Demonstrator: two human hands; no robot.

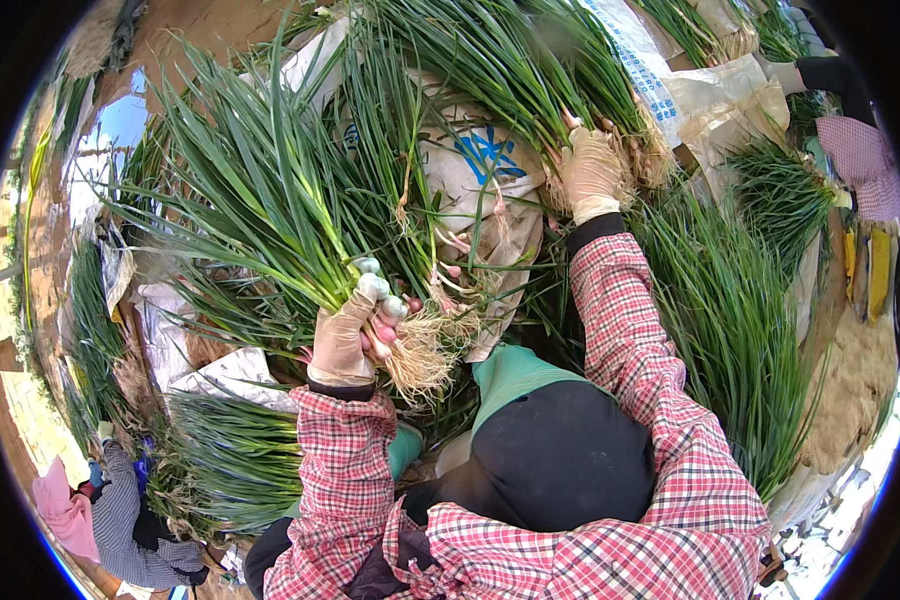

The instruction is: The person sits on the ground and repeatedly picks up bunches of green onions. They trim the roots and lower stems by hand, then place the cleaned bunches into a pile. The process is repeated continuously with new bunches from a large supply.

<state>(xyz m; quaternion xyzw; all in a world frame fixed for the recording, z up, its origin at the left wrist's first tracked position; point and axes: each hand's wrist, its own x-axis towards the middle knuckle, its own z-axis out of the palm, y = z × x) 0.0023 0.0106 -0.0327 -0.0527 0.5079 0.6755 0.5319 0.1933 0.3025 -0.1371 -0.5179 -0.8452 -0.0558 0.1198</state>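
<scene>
My left hand [343, 341], in a pale glove with dirty fingertips, grips a thick bunch of scallions [270, 217] just above the bulbs. Pink bulbs [382, 330] and a tangle of pale roots [424, 360] stick out to the right of it, while the leaves fan toward the upper left. Farther off, my gloved right hand [594, 171] curls at the root end of another scallion heap [487, 67], a pink bulb showing beside its fingertips. Loose scallions [450, 274] lie between the hands, over a printed woven sack [450, 172].
More scallions lie at right [727, 322] and lower left [232, 457]. My knee in a green boot [510, 379] is close below the hands. A co-worker in a striped sleeve [124, 510] is at lower left; another person's checked clothing [862, 165] shows at right. Wet ground [124, 120] shows upper left.
</scene>
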